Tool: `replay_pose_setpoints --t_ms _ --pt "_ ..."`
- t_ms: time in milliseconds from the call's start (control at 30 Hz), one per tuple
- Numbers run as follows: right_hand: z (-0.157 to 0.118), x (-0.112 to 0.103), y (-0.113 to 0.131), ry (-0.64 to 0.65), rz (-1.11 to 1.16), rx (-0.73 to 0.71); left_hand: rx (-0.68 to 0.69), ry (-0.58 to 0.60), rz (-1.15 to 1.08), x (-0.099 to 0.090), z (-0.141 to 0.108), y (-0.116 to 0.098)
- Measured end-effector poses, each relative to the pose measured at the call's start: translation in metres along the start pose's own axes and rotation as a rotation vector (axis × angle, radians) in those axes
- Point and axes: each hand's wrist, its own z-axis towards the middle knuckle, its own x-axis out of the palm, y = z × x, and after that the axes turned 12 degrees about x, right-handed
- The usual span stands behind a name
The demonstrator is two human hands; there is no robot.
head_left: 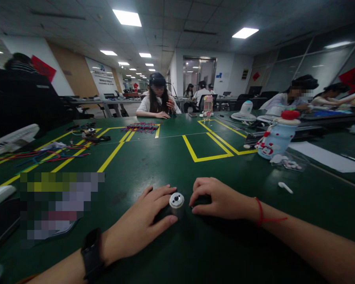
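A short silver metal cylinder (pixel 176 204) stands upright on the green table, with dark holes in its top face. My left hand (pixel 143 221) lies beside it, thumb and index finger against its left side, the other fingers stretched past it. Just to the right, apart from the cylinder, my right hand (pixel 211 199) rests with its fingers curled toward the thumb. A tiny dark bit shows at its fingertips, too small to name.
A blue bottle (pixel 276 136) with a red top stands at the right, near a white earbud (pixel 285 187) and white paper (pixel 328 157). Coloured wires (pixel 56 152) lie at left; more wires (pixel 142 126) lie farther back. A person (pixel 157 94) sits across the table.
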Motion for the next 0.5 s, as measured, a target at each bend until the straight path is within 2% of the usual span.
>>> replay_pose_setpoints --t_ms 167,233,367,500 --pt "0.004 0.003 0.026 -0.230 0.182 -0.022 -0.002 -0.003 -0.001 -0.006 -0.001 -0.006" --pt "0.007 0.000 0.040 -0.286 0.206 -0.055 0.009 -0.011 0.002 -0.010 -0.001 -0.008" --pt "0.012 -0.004 0.058 -0.225 0.127 -0.065 0.014 -0.011 0.000 -0.017 -0.001 -0.011" --pt "0.012 -0.002 0.058 -0.235 0.085 -0.026 0.015 -0.020 -0.004 -0.017 -0.001 -0.011"
